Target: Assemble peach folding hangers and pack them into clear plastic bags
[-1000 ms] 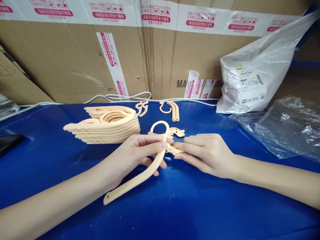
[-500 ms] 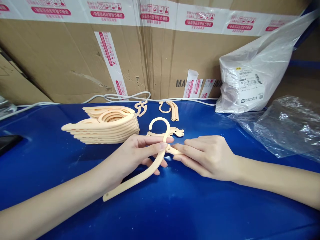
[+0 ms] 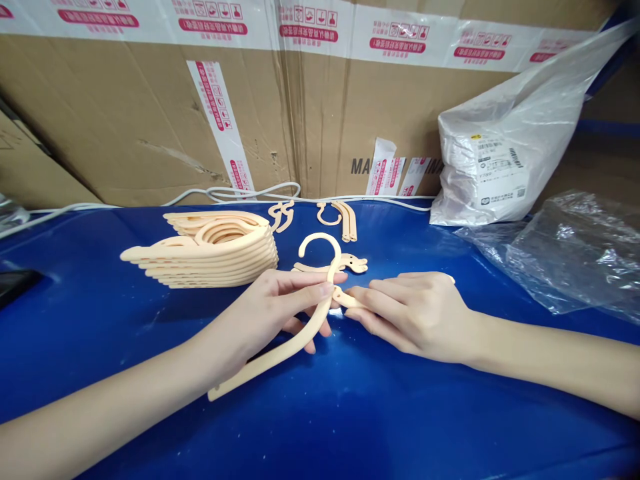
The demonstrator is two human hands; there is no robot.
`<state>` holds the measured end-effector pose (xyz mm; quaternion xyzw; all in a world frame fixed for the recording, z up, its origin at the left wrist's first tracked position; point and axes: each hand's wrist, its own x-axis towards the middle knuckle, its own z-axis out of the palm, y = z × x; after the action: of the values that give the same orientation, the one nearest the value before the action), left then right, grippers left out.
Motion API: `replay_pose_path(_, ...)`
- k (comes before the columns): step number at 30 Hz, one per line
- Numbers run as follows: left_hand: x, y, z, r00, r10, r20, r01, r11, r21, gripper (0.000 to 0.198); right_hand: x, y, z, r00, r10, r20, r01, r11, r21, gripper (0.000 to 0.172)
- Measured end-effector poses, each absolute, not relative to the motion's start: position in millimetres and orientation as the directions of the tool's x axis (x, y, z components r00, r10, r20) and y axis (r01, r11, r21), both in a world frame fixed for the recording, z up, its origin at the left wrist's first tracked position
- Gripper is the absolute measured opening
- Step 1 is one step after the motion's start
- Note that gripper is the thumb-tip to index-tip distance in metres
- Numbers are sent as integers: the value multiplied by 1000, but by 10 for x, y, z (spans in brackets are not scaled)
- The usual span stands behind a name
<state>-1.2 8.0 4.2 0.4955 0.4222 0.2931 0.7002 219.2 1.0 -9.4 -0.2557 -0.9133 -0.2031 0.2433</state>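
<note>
Between thumb and fingers, my left hand (image 3: pixel 285 300) grips a cream hanger piece (image 3: pixel 295 337) whose hook curls upward and whose long arm slants down to the lower left. My right hand (image 3: pixel 415 310) is closed on a second cream hanger arm (image 3: pixel 349 300). The end of that arm, which has a small hole, meets the hook piece just right of my left thumb; whether the two are joined I cannot tell. Most of the second arm is hidden under my right fingers. Behind the hook, another cream piece with holes (image 3: pixel 356 264) lies on the table.
A stack of folded cream hangers (image 3: pixel 225 263) stands at left on the blue table (image 3: pixel 320 427). Loose hanger parts (image 3: pixel 345 220) lie at the back near a white cable (image 3: pixel 230 193). A cardboard box (image 3: pixel 150 120), a white bag (image 3: pixel 495 153) and clear plastic (image 3: pixel 565 247) border the space.
Both hands keep their grip in nearly the same place. The hook piece's lower end has shifted slightly right and up, and a pale tip now shows behind my right hand.
</note>
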Motion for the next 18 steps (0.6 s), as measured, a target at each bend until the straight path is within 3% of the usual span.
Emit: replay_pose_path(18,-18,86,50,532,798,-281,68,290,955,21,2204,16,-97,-750,410,520,558,813,165,35)
